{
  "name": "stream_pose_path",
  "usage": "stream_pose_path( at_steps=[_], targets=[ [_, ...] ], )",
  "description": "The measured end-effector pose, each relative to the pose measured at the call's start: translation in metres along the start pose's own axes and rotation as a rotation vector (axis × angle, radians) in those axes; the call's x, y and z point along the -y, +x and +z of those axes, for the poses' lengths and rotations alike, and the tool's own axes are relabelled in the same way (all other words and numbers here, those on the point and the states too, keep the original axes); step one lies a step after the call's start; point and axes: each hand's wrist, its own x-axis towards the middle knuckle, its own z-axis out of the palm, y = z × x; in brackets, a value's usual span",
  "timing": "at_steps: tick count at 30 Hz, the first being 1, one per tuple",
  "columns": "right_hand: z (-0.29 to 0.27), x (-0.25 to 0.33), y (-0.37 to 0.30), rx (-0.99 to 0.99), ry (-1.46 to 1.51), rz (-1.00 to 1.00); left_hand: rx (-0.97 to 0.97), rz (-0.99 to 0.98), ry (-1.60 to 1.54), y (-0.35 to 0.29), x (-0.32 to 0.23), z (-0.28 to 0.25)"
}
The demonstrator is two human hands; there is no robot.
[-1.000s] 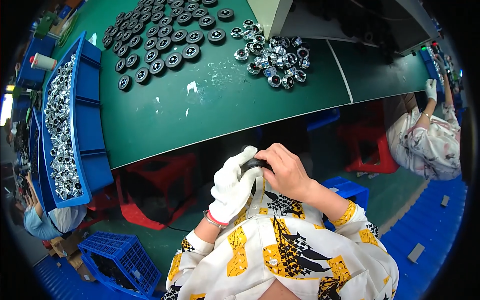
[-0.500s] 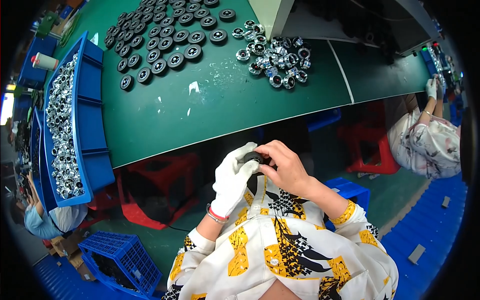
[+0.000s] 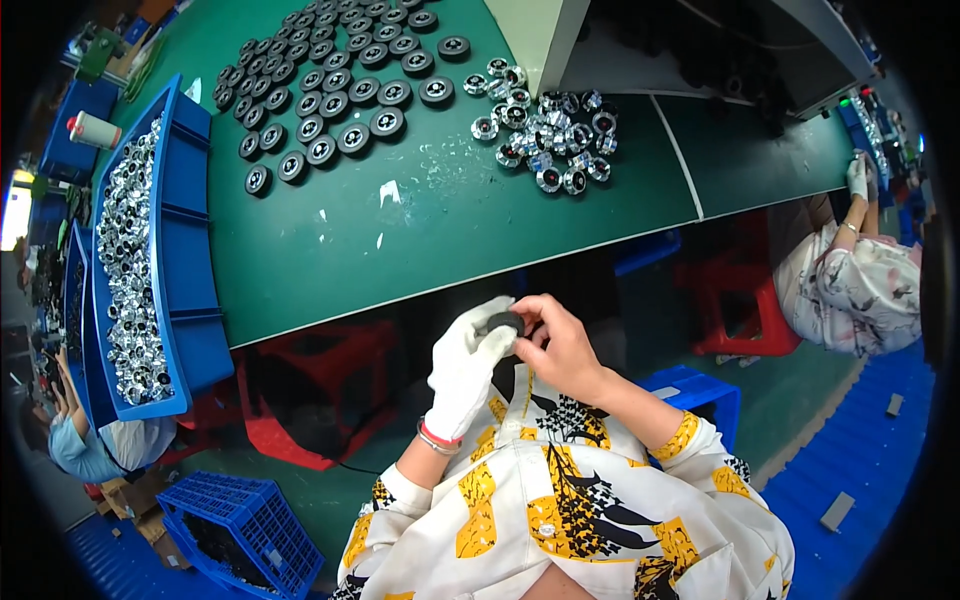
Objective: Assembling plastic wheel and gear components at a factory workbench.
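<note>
Between both hands, in front of my chest and below the table's near edge, is a small black toy wheel tyre (image 3: 507,321). My left hand (image 3: 464,362), in a white glove, grips it with thumb and fingers from the left. My bare right hand (image 3: 562,347) pinches it from the right, fingers bent over its edge. The fingers cover much of it, so I cannot tell how much of a hub sits inside. Finished-looking black wheels with silver centres (image 3: 354,139) lie in rows at the table's far left. Loose chrome hubs (image 3: 549,135) are heaped further right.
A blue bin (image 3: 190,258) full of chrome hubs stands along the left of the green table (image 3: 300,265). A grey-white machine housing (image 3: 530,45) rises at the back. Red stools (image 3: 300,400) and blue crates (image 3: 240,525) are below. Another person (image 3: 850,280) works at far right.
Both hands still hold the tyre near the same spot. My right hand has shifted slightly left and its fingers have turned on the tyre. The view has tilted a little.
</note>
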Motion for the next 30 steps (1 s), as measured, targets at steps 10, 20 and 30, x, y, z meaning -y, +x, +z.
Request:
stream_pose_path(
  at_steps=[10,20,30],
  targets=[
    [0.000,0.002,-0.003,-0.081,-0.022,-0.110,0.136,0.008,0.097,0.000,-0.008,-0.002],
    [-0.008,0.002,0.014,-0.036,-0.489,-0.589,-0.022,0.500,1.075,-0.006,-0.014,-0.002],
    [-0.002,0.007,0.016,0.054,0.181,0.076,0.027,0.051,0.117,0.007,-0.011,-0.009]
  ],
)
